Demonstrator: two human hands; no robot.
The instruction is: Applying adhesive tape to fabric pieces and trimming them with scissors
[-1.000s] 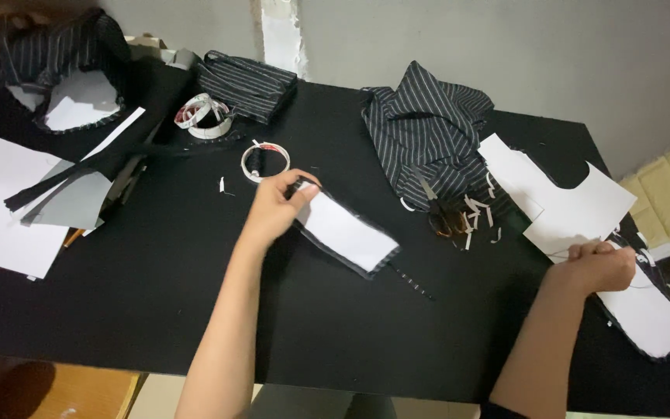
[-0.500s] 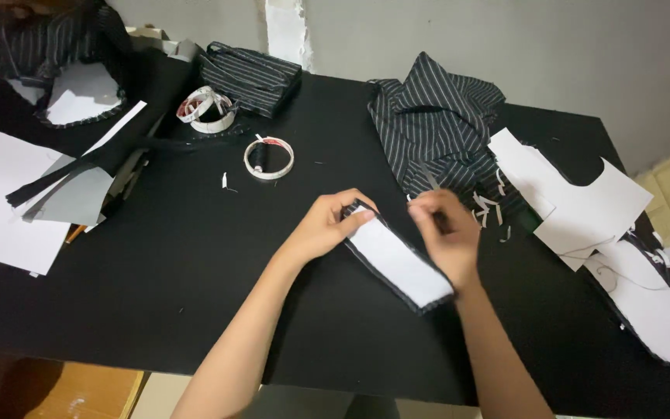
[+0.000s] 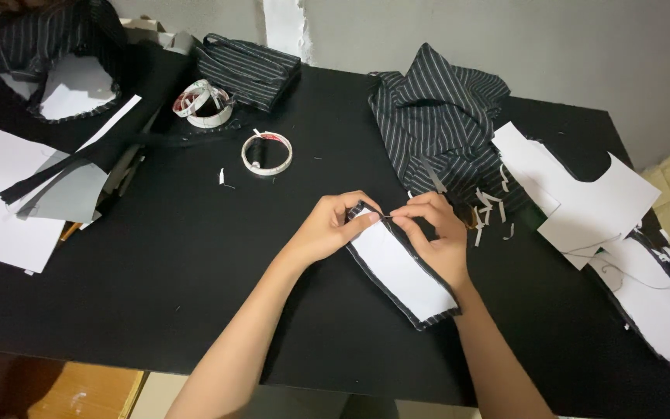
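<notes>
A black table (image 3: pixel 157 256) fills the view, its far edge set against a pale grey wall (image 3: pixel 568 46); wooden flooring shows below its near left corner. Near the middle of the table, a little toward the near edge, lies a long fabric piece (image 3: pixel 401 271), white on its face with dark striped edging. The left hand (image 3: pixel 327 229) rests on the piece's far end, thumb and forefinger pinched together on the edging. The right hand (image 3: pixel 432 233) meets it there, fingertips closed on the same end; something thin, possibly a pin or thread, seems to sit between the two pinches, though it is too small to tell. Behind the hands, toward the far edge, a heap of dark striped cloth (image 3: pixel 436 116) lies crumpled, with small white paper scraps (image 3: pixel 490 206) beside it. White pattern pieces (image 3: pixel 583 194) spread toward the right edge. A roll of tape (image 3: pixel 267 152) sits left of centre, and white paper sheets (image 3: pixel 1 202) overlap the left edge.
</notes>
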